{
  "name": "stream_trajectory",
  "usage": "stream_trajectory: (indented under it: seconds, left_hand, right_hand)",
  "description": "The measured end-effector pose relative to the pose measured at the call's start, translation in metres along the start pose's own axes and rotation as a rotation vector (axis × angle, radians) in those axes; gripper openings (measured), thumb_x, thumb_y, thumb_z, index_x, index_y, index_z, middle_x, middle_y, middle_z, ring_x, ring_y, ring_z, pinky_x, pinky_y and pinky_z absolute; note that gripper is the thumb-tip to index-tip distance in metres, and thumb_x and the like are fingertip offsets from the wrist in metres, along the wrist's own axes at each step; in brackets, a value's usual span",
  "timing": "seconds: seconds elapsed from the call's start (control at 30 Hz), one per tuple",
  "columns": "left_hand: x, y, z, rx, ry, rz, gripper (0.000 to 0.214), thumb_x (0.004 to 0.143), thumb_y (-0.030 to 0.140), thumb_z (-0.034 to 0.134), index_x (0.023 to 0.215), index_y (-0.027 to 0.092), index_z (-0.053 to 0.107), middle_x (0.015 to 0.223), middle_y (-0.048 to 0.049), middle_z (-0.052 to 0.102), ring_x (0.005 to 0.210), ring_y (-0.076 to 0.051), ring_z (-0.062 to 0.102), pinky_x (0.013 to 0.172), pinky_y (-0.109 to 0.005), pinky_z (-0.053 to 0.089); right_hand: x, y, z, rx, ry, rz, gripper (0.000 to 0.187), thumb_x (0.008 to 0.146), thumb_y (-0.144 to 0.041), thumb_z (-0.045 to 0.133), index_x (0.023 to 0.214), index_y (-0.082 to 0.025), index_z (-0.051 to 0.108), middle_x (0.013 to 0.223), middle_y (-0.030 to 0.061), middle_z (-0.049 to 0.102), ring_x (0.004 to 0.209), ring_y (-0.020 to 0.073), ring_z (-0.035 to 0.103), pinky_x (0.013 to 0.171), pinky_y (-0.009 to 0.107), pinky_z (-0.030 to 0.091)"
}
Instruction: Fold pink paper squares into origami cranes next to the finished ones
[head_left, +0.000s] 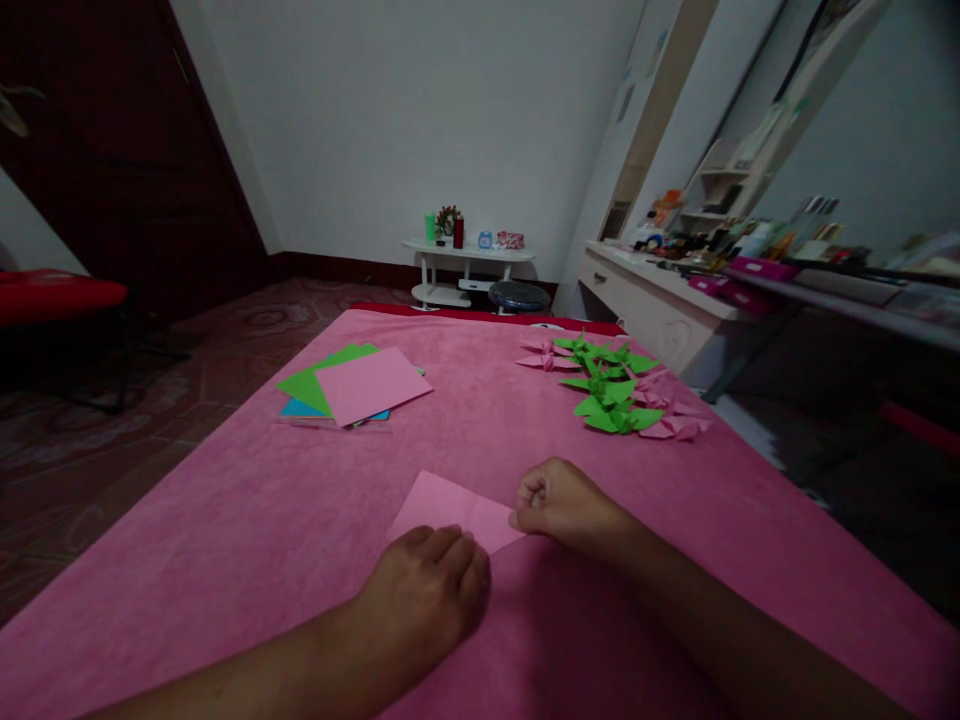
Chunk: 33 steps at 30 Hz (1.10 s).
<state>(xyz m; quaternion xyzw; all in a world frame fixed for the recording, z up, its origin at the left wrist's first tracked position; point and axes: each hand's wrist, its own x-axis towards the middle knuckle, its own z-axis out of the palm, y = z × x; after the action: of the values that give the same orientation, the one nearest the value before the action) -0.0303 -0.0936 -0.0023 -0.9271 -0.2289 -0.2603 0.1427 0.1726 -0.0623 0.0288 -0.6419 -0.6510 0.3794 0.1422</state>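
A pink sheet of origami paper (pixel 450 503) lies on the pink cloth close in front of me, with a faint crease near its middle. My right hand (pixel 566 505) pinches its right corner between thumb and finger. Over the near left edge is my left hand (pixel 427 590), its fingers curled and closed on the paper; the thumb is hidden beneath. Farther off to the left rests a loose stack of coloured sheets, a pink sheet (pixel 375 385) on top of a green sheet (pixel 304 385) and some blue ones. Green folded paper cranes (pixel 611 405) and pink folded cranes (pixel 546 356) sit grouped at the right.
The pink cloth (pixel 247 540) covers the surface under my hands. Beyond its far edge stand a round dark stool (pixel 519 296) and a low white table (pixel 469 250) with small items. A cluttered white dresser (pixel 652 300) is on the right, a red chair (pixel 60 295) on the left.
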Motion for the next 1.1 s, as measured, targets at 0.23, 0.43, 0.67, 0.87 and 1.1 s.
stream_trajectory:
  seconds: [0.23,0.43,0.67,0.87,1.1]
  left_hand:
    - [-0.019,0.0,-0.004,0.003,-0.073,0.023,0.029,0.091,0.023,0.039,0.105,0.011,0.061,0.103,-0.0105,0.068,0.095,-0.023,0.064,0.074,-0.033,0.054]
    - [-0.021,0.002,-0.005,-0.132,-0.098,-0.054,0.017,0.085,0.02,0.049,0.083,0.014,0.065,0.082,-0.0044,0.071,0.078,-0.02,0.066,0.07,-0.032,0.055]
    - [-0.025,-0.004,-0.01,-0.098,-0.135,-0.002,0.031,0.089,0.03,0.045,0.11,0.012,0.06,0.112,-0.0074,0.066,0.103,-0.023,0.062,0.082,-0.032,0.054]
    - [-0.025,-0.005,-0.019,-0.102,-0.153,0.01,0.031,0.088,0.027,0.046,0.11,0.009,0.06,0.117,-0.0143,0.062,0.106,-0.024,0.06,0.086,-0.031,0.053]
    - [-0.027,-0.006,-0.029,-0.177,-0.22,-0.065,0.034,0.088,0.026,0.045,0.117,0.011,0.055,0.119,-0.0155,0.058,0.107,-0.023,0.058,0.085,-0.033,0.054]
  right_hand:
    - [-0.032,-0.011,0.027,-0.576,0.465,-0.292,0.023,0.075,-0.012,0.049,0.09,-0.016,0.065,0.094,0.0106,0.067,0.09,0.024,0.058,0.08,0.035,0.042]
    - [-0.051,-0.004,0.094,-0.543,0.24,-0.775,0.077,0.08,-0.039,0.051,0.139,0.004,0.024,0.143,0.0249,0.029,0.133,0.0321,0.027,0.106,0.043,0.031]
    - [-0.067,0.032,0.049,-0.497,0.157,-0.708,0.09,0.078,-0.058,0.052,0.145,-0.008,0.017,0.148,0.0194,0.019,0.135,0.0334,0.023,0.109,0.047,0.026]
    - [-0.053,0.022,0.017,-0.549,0.223,-0.467,0.062,0.082,-0.049,0.052,0.133,-0.014,0.045,0.14,0.0163,0.041,0.128,0.0309,0.037,0.107,0.049,0.024]
    - [-0.006,-0.016,0.003,-0.337,0.161,-0.244,0.032,0.064,-0.032,0.072,0.093,-0.02,0.065,0.09,0.0032,0.065,0.078,0.0156,0.058,0.067,0.025,0.039]
